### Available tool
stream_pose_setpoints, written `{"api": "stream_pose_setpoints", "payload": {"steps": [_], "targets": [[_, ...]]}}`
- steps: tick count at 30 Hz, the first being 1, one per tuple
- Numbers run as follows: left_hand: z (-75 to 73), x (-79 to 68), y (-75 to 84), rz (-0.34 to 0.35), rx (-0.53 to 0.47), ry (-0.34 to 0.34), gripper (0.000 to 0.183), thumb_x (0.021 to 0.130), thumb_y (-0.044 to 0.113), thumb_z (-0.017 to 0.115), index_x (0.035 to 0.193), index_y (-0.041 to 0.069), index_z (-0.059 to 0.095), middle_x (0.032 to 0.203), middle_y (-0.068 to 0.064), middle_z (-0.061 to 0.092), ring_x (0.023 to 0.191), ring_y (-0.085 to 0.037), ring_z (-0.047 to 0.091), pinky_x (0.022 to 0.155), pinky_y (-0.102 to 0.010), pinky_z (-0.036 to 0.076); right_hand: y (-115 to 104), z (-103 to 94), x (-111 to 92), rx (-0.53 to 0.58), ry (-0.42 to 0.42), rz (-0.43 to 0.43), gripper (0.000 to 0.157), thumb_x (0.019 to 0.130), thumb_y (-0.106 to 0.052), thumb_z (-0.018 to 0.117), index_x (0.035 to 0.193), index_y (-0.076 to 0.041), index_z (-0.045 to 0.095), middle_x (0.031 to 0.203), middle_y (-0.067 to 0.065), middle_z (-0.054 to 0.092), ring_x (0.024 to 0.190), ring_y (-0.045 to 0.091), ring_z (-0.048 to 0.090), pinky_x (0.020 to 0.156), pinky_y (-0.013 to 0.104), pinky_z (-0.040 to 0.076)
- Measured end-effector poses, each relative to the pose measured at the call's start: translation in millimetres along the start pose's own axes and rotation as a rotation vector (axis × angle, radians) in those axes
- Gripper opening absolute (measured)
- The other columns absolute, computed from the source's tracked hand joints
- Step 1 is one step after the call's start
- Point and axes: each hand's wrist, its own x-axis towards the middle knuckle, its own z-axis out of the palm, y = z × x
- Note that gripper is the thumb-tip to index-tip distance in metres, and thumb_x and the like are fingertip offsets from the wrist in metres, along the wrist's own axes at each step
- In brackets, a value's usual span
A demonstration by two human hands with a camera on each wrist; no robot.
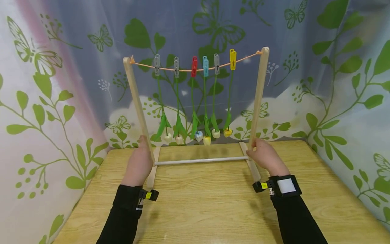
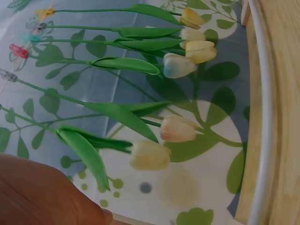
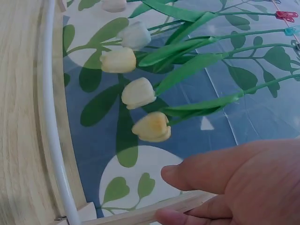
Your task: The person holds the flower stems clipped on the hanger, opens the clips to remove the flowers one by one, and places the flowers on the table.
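Two bare hands flank a wooden frame that stands between them on a wood-grain table. The left hand lies against the lower part of the left post, one fingertip pointing up along it; most of its fingers are hidden, so I cannot tell whether they close around the wood. A black band wraps that wrist, and the left foot of the frame lies just to the right of the hand. Well above the left hand, an orange cord is tied to the post's top and sags across to the far side. From the left hand's side to the right's, it bears a first grey clip with a cream tulip, a second grey clip with a pinkish tulip, a red clip with a pale blue tulip, a light blue clip with a yellow tulip, a third grey clip with an off-white tulip, and a yellow clip with a yellow-orange tulip. All six blooms hang head down between the hands, above a white rod joining the posts low down. Farthest right, the right hand holds the right post between thumb and fingers, just above the right foot. Behind both hands hangs a leaf-and-butterfly curtain.
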Motion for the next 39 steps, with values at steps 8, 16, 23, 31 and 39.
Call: {"api": "stream_pose_setpoints", "payload": {"steps": [8, 16, 23, 31, 39], "targets": [[4.7, 3.3, -4.9, 0.001, -0.03, -0.024, 0.067, 0.096, -0.01, 0.048, 0.153, -0.015, 0.013, 0.063, -0.018, 0.059, 0.043, -0.02, 0.052, 0.034, -0.028, 0.038, 1.4, 3.6, 3.2, 0.02, -0.011, 0.001, 0.031, 0.099, -0.02, 0.061, 0.114, 0.005, 0.051, 0.103, 0.021, 0.058, 0.079, 0.026, 0.058, 0.057, 0.029, 0.05], [7.1, 3.9, -13.2, 0.034, -0.054, -0.051, 0.068, 0.099, -0.007, 0.048, 0.154, -0.013, 0.01, 0.072, -0.02, 0.062, 0.048, -0.019, 0.052, 0.04, -0.028, 0.04, 2.4, 5.7, 2.0, 0.028, -0.007, 0.001, 0.029, 0.1, -0.023, 0.061, 0.111, 0.001, 0.05, 0.094, 0.016, 0.055, 0.07, 0.024, 0.051, 0.055, 0.029, 0.046], [5.2, 4.0, -13.2, 0.002, -0.085, -0.073, 0.069, 0.098, -0.008, 0.046, 0.155, -0.01, 0.008, 0.072, -0.018, 0.061, 0.049, -0.019, 0.051, 0.042, -0.029, 0.04, 1.9, 6.2, 1.4, -0.002, 0.013, -0.014, 0.03, 0.1, -0.024, 0.061, 0.11, 0.002, 0.05, 0.091, 0.016, 0.053, 0.071, 0.024, 0.053, 0.056, 0.029, 0.046], [4.8, 4.2, -14.3, -0.011, -0.111, -0.059, 0.068, 0.098, -0.007, 0.043, 0.156, -0.01, 0.007, 0.082, -0.022, 0.062, 0.049, -0.018, 0.049, 0.042, -0.029, 0.039, -2.3, 2.4, 2.1, -0.009, 0.014, -0.03, 0.032, 0.101, -0.026, 0.06, 0.113, 0.003, 0.051, 0.088, 0.014, 0.052, 0.067, 0.023, 0.05, 0.053, 0.029, 0.044], [-1.1, 6.3, -13.7, -0.096, -0.223, -0.116, 0.074, 0.102, 0.01, 0.049, 0.159, -0.002, 0.003, 0.131, -0.032, 0.053, 0.07, -0.026, 0.062, 0.05, -0.032, 0.05, -4.5, -2.7, -2.8, 0.067, -0.025, 0.048, 0.053, 0.104, -0.039, 0.051, 0.134, 0.004, 0.045, 0.111, 0.023, 0.06, 0.083, 0.029, 0.057, 0.061, 0.032, 0.047]]}}
